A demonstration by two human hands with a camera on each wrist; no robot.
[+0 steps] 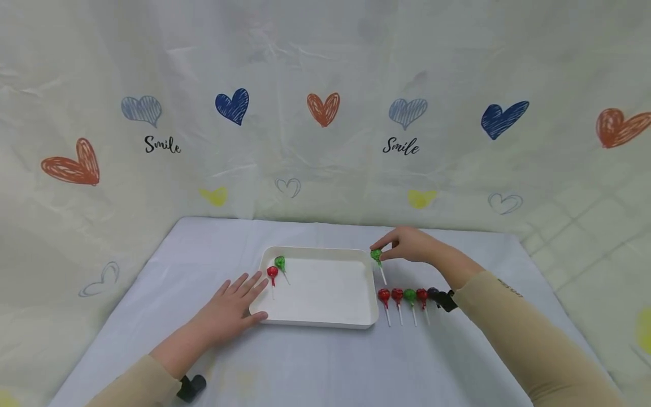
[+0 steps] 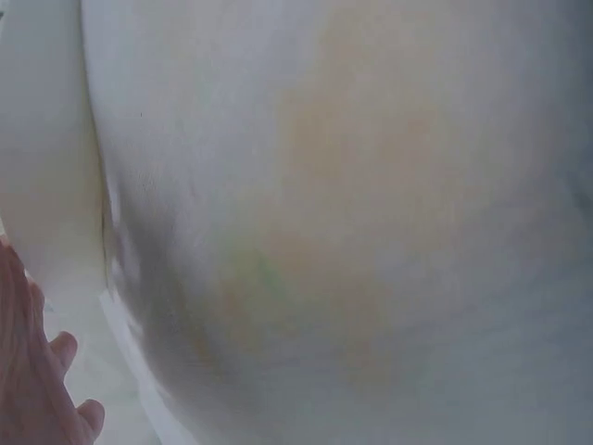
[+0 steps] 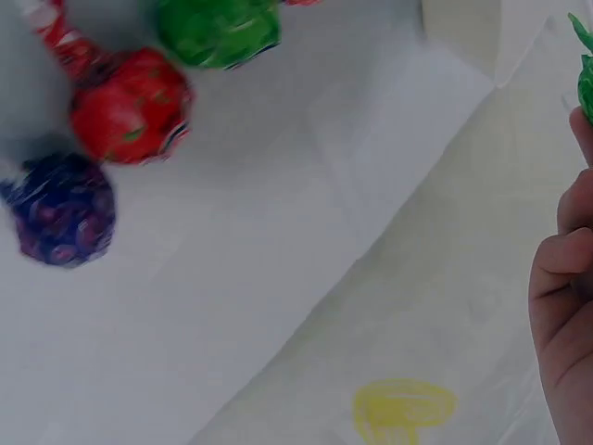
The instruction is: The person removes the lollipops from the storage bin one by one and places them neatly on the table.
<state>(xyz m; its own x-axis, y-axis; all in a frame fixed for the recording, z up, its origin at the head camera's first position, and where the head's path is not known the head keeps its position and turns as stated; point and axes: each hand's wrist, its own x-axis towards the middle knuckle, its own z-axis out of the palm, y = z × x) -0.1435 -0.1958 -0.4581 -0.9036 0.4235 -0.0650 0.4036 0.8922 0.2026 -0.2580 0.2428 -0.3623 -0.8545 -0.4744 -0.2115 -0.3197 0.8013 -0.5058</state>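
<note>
Lollipop in green wrapping hangs by its head from the right hand, pinched between thumb and fingers near the far right corner of a white tray, the stick slanting down. The left hand lies at the tray's left edge, fingers straight and spread, holding nothing. Inside the tray, toward that same end, a red lollipop and a second green lollipop lie close together. Right of the tray, on the white surface, a row runs: two red lollipops, a third green lollipop, another red lollipop and a dark blue lollipop, the last partly hidden behind a black wrist camera. Behind stands a pale backdrop printed with hearts.
</note>
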